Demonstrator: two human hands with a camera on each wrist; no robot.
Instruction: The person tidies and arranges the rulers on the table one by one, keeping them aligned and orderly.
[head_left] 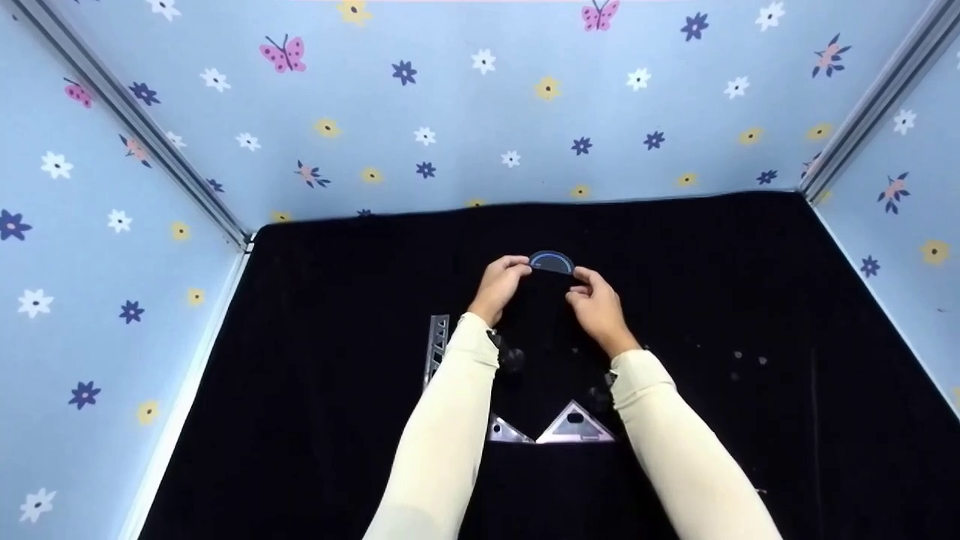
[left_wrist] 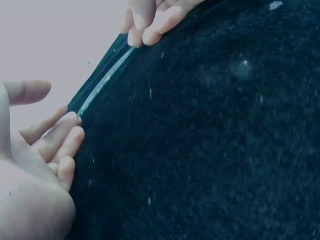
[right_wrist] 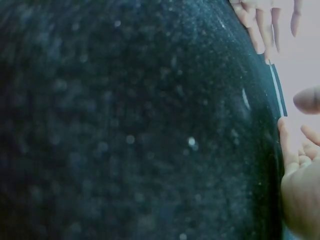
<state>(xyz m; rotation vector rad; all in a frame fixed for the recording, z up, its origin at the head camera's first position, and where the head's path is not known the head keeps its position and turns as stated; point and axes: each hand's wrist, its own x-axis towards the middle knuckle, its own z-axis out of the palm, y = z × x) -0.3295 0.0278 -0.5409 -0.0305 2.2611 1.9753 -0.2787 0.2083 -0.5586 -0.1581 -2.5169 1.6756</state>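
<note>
both hands meet over the far middle of the black desk (head_left: 750, 300), holding a small blue-edged protractor (head_left: 551, 262) between them. the left hand (head_left: 498, 287) pinches its left end with curled fingertips (left_wrist: 65, 131), and the right hand (head_left: 596, 306) pinches the right end the same way. in the left wrist view the protractor shows as a thin pale edge, just above the black cloth. nearer the person, a clear ruler (head_left: 436, 346) lies beside the left sleeve, and two clear set squares (head_left: 574, 426) rest on the cloth between the forearms, well apart from the protractor
</note>
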